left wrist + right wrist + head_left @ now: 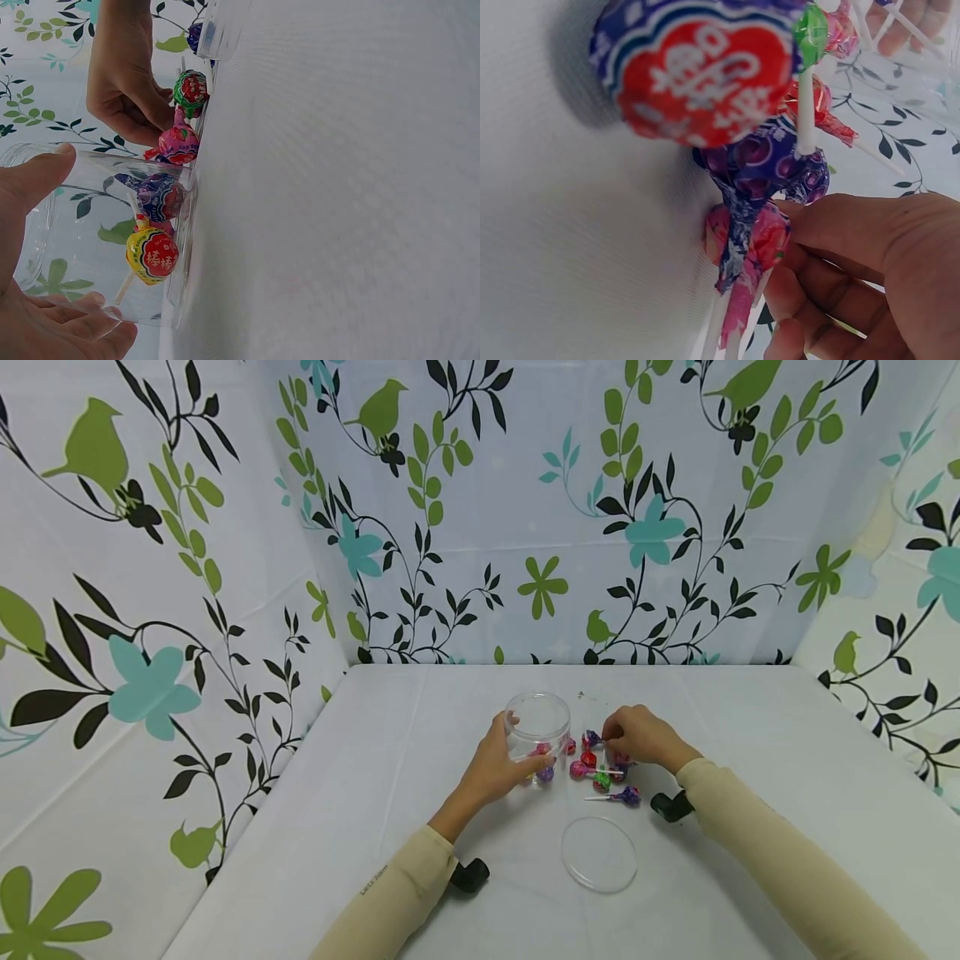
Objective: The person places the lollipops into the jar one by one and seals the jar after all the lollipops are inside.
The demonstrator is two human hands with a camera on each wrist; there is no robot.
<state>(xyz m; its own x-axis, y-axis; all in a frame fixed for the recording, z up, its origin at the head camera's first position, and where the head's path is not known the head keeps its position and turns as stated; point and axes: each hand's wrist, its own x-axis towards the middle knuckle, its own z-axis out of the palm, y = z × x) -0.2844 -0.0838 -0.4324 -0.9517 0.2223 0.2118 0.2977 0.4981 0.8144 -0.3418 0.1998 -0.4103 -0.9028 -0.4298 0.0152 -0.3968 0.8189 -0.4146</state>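
My left hand [495,770] holds a clear plastic jar [538,718] that stands upright on the table, thumb on the near side and fingers around the far side. Inside lie several wrapped lollipops, among them a yellow one [153,255] and a purple one [161,196]. To the jar's right, my right hand [643,735] pinches the stick of a purple lollipop [591,739] between thumb and forefinger. More lollipops lie loose beside it: a pink one [578,769], a green one [602,782] and a red one [588,758].
One purple lollipop [628,796] lies nearer, its stick pointing left. A clear round lid [564,858] rests flat on the white table [420,727] in front of the pile. Patterned cloth [465,527] hangs behind and at both sides. Black wrist devices [471,876] sit under both forearms.
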